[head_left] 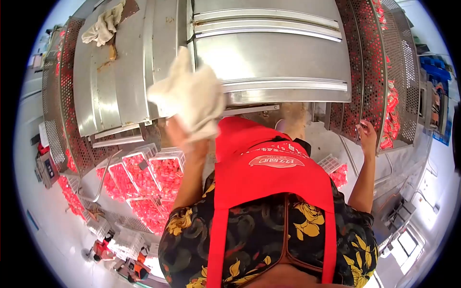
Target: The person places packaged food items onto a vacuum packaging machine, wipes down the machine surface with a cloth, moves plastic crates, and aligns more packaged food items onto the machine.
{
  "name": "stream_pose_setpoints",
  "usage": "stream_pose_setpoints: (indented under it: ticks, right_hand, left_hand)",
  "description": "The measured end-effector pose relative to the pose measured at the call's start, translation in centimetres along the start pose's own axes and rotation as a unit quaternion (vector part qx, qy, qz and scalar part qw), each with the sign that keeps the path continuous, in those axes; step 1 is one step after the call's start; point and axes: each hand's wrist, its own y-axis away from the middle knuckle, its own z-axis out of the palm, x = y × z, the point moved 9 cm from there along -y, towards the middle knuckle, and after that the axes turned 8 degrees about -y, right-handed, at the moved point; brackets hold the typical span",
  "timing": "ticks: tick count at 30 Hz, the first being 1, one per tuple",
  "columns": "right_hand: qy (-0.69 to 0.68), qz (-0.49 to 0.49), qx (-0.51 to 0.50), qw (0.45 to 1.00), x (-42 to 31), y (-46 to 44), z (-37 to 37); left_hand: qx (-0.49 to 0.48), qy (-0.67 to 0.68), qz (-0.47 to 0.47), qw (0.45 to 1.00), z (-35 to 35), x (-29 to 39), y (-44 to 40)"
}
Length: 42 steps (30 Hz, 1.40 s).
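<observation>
In the head view my left hand (pixel 178 133) is closed around a cream-coloured cloth (pixel 194 98), blurred by motion and partly covering the fingers. The cloth is in front of the near edge of a stainless steel surface (pixel 269 55) with raised metal rails. Out to the right, my right hand (pixel 368 134) is beside a brown perforated metal panel (pixel 350 62). Its fingers are curled together, and what they hold, if anything, is too small to make out. A second crumpled cloth (pixel 103 26) lies on the stained metal surface (pixel 110 96) at the upper left.
White crates (pixel 154 150) of red packets stand at the lower left. More red packets (pixel 391 113) sit in the perforated trough on the right. A bent metal rail (pixel 102 180) stands near the crates. Other people (pixel 102 249) are far off at the lower left.
</observation>
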Motion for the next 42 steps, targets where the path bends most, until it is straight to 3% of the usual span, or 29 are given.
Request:
stream_pose_setpoints:
  ticks: [1, 2, 3, 4, 7, 9, 10, 11, 16, 18, 20, 25, 31, 34, 40, 42]
  right_hand:
    - [-0.015, -0.012, -0.021, 1.0, 0.5, -0.4, 0.2]
    - [-0.031, -0.024, -0.042, 0.998, 1.1, -0.9, 0.2]
    - [-0.015, -0.028, -0.055, 0.998, 2.0, -1.4, -0.2]
    - [-0.022, -0.032, -0.06, 0.997, 3.6, -1.8, -1.0]
    - [-0.022, -0.059, -0.085, 0.994, 8.0, -2.9, -4.2]
    - [-0.028, -0.016, -0.086, 0.996, 12.0, -3.3, -6.7]
    - [-0.035, 0.014, -0.096, 0.995, 12.8, -3.3, -7.1]
    - [-0.056, -0.039, -0.098, 0.993, 11.9, -2.8, -7.3]
    - [-0.091, -0.035, -0.138, 0.986, 10.5, -0.9, -7.5]
    - [-0.088, -0.052, -0.144, 0.984, 10.2, 0.3, -7.6]
    - [-0.015, -0.149, -0.145, 0.978, 7.7, 1.6, -8.2]
    - [-0.069, -0.138, -0.164, 0.974, 7.9, 3.0, -8.1]
    - [-0.044, -0.17, -0.19, 0.966, 7.5, 3.9, -7.8]
    - [-0.039, -0.178, -0.183, 0.966, 7.8, 4.7, -8.3]
    - [-0.058, -0.14, -0.197, 0.969, 8.9, 6.5, -7.8]
    - [-0.056, -0.147, -0.194, 0.968, 8.6, 6.9, -7.8]
  left_hand:
    - [-0.137, -0.255, 0.097, 0.952, 4.3, 2.0, 1.7]
    - [-0.239, -0.258, 0.009, 0.936, 7.8, 2.3, 2.8]
    - [-0.265, -0.279, -0.042, 0.922, 11.0, -0.4, 5.9]
    - [-0.263, -0.366, -0.07, 0.89, 13.0, -0.8, 7.2]
    - [-0.209, -0.423, -0.099, 0.876, 16.4, -0.6, 7.2]
    - [-0.213, -0.449, -0.103, 0.862, 18.4, -1.2, 8.6]
    - [-0.244, -0.464, -0.058, 0.85, 19.5, -0.3, 9.4]
    - [-0.268, -0.46, -0.037, 0.846, 20.7, 0.8, 10.4]
    - [-0.28, -0.443, 0.007, 0.852, 25.0, 5.8, 13.0]
    - [-0.337, -0.392, 0.043, 0.855, 26.5, 7.3, 14.2]
    - [-0.309, -0.388, 0.093, 0.863, 28.2, 9.8, 15.4]
    - [-0.342, -0.339, 0.084, 0.872, 31.6, 14.2, 17.0]
    - [-0.367, -0.333, 0.176, 0.85, 39.0, 21.9, 21.8]
    - [-0.323, -0.294, 0.179, 0.882, 39.2, 23.2, 21.8]
    - [-0.344, -0.25, 0.215, 0.879, 39.2, 23.0, 22.3]
    - [-0.386, -0.202, 0.303, 0.847, 41.1, 24.8, 24.9]
